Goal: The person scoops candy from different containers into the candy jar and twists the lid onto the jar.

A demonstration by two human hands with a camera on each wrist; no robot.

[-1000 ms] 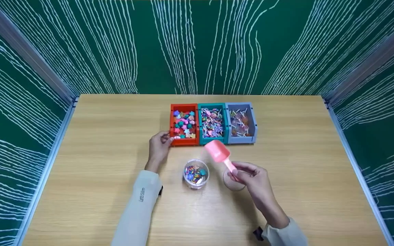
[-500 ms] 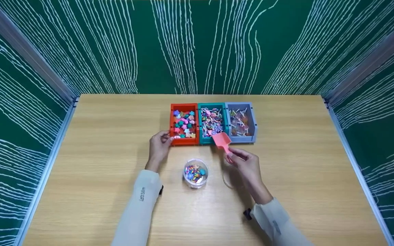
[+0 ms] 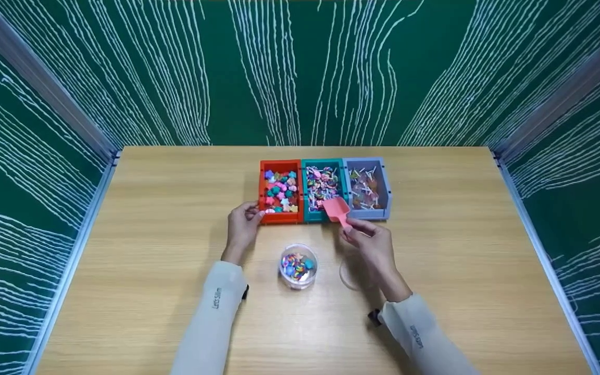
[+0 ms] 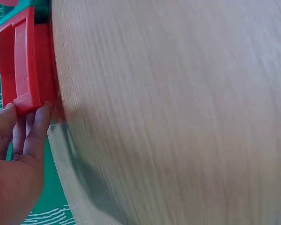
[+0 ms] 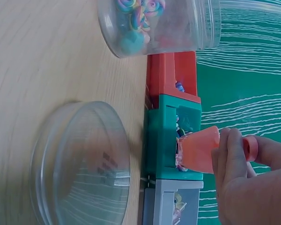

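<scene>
My right hand [image 3: 375,252] grips the handle of a pink scoop [image 3: 336,209]. The scoop's blade is in the front of the green bin [image 3: 322,215], among small multicoloured lollipop-like pieces; the right wrist view shows it tilted down into them. With thumb and fingers, my left hand [image 3: 242,229] holds the near left corner of the red bin [image 4: 25,61], which contains star-shaped and rounded pieces. Between my arms stands a clear jar [image 3: 298,281], uncovered, with colourful pieces at its bottom. Beneath my right hand lies a clear round lid [image 5: 91,164].
A grey-blue bin [image 3: 386,198] with stick-ended translucent pieces adjoins the green bin's right side. All the bins stand in a row on the wooden table [image 3: 164,198]. Green walls [image 3: 310,78] with white lines rise behind and at both sides.
My right hand has carried the scoop forward from above the table into the green bin's front. The left hand has stayed on the red bin.
</scene>
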